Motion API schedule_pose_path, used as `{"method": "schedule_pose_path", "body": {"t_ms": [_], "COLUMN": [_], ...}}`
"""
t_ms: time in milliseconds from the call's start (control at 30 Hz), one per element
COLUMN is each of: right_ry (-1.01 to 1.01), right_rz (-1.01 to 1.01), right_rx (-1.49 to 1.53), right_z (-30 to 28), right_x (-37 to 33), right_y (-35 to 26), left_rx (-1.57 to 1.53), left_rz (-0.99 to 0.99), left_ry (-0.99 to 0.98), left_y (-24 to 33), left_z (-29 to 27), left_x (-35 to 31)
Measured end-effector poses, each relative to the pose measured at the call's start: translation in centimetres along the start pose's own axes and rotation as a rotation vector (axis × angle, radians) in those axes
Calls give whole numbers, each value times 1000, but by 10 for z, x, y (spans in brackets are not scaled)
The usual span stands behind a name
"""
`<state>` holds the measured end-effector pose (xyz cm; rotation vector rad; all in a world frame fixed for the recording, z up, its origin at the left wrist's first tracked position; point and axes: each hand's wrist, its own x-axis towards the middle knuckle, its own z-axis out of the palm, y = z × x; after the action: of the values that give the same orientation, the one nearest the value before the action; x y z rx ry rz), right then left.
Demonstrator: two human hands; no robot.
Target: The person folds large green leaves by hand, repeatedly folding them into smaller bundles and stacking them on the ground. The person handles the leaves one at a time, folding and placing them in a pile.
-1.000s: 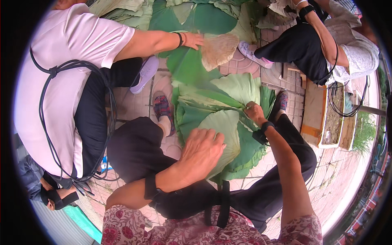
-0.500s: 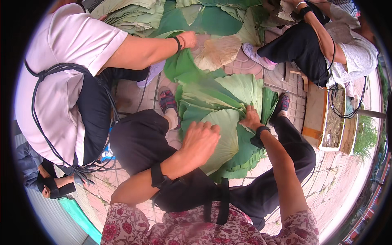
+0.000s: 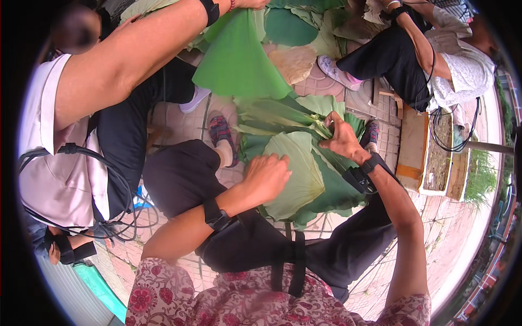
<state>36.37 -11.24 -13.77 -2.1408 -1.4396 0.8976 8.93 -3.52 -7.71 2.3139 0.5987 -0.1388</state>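
A stack of large green lotus leaves [image 3: 296, 174] lies between my feet, the top ones folded and creased with paler undersides showing. My right hand [image 3: 347, 140] is at the stack's right side, its thumb and fingers closed round a gathered, folded part of a leaf. Over the near left part of the pile is my left hand [image 3: 266, 176], fingers curled in; whether anything is inside them is hidden. Just beyond the stack, a bright green lotus leaf [image 3: 242, 60] hangs from a co-worker's hand [image 3: 251, 3].
That co-worker [image 3: 98, 108] sits close on my left, black cables [image 3: 81, 157] looped beside them. Another person [image 3: 435, 60] sits at the far right, near a wooden planter [image 3: 427, 152]. More leaves [image 3: 293, 24] and a dry brownish leaf [image 3: 293, 62] lie ahead on the paving.
My right hand has gone from resting spread on the leaves to gripping a folded part. My left hand stays nearly in place. The left co-worker's arm has risen, lifting a green leaf.
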Motion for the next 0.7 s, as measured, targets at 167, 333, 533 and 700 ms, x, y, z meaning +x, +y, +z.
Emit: {"method": "schedule_pose_path", "body": {"t_ms": [167, 333, 533, 700], "right_ry": [32, 15, -83, -74], "right_rz": [-456, -700, -391, -104], "right_rx": [-302, -736, -372, -241], "right_z": [-68, -36, 130, 121], "right_x": [-52, -126, -143, -107], "right_y": [-111, -145, -24, -22], "left_rx": [-18, -61, 308, 336], "left_rz": [106, 301, 148, 167], "left_ry": [163, 62, -962, -635], "left_y": [13, 10, -9, -28], "left_z": [0, 11, 35, 48], "left_x": [6, -25, -52, -59]}}
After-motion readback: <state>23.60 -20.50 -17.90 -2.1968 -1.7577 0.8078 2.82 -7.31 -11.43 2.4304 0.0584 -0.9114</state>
